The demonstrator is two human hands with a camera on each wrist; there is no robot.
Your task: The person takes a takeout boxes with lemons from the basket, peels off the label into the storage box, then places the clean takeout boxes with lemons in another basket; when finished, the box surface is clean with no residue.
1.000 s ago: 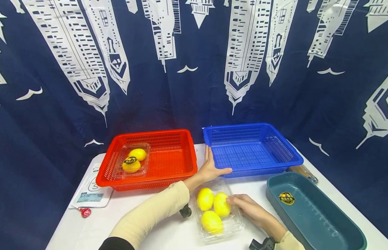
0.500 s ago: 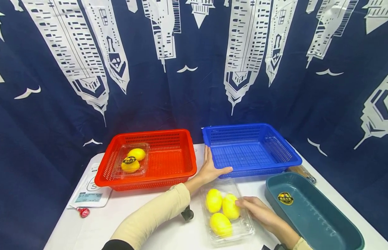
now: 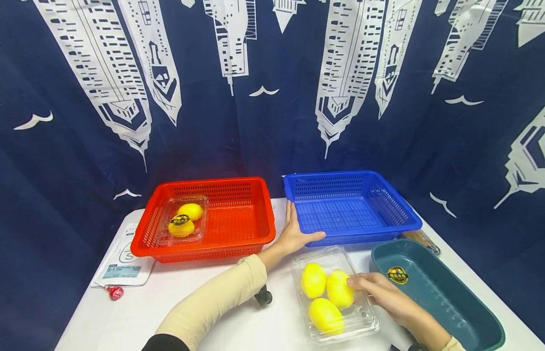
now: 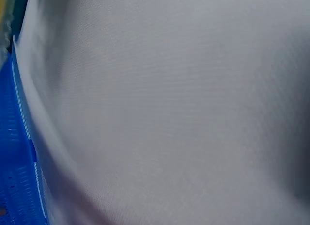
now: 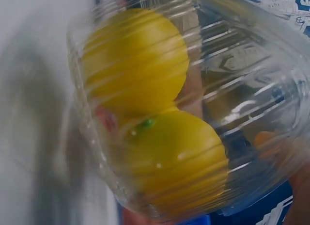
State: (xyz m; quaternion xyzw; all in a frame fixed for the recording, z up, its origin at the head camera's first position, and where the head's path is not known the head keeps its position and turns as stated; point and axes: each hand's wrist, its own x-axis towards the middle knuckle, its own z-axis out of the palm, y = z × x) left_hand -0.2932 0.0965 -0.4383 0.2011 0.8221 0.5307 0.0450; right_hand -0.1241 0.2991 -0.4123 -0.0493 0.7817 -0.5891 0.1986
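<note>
A clear plastic box [image 3: 327,256] with three lemons [image 3: 313,280] lies on the white table in the head view. My right hand [image 3: 364,285] grips its right side, fingers over the lid by the nearest lemon. The right wrist view shows the same box [image 5: 252,89] close up, with two lemons [image 5: 135,60] behind ribbed plastic. My left hand [image 3: 294,234] rests flat against the near-left corner of the empty blue basket [image 3: 364,239], fingers straight along its side and thumb along the front. The left wrist view is blurred: white table and a strip of blue basket [image 4: 14,176].
A red basket [image 3: 237,224] stands left of the blue one and holds a second clear box [image 3: 182,225] with lemons and a dark sticker. A teal tray [image 3: 448,302] with a sticker lies at the right. A printed pouch [image 3: 120,265] and a red candy [image 3: 114,292] lie at the left.
My right hand has drawn the box of lemons to the right, towards the teal tray. The left hand has stayed on the blue basket's corner.
</note>
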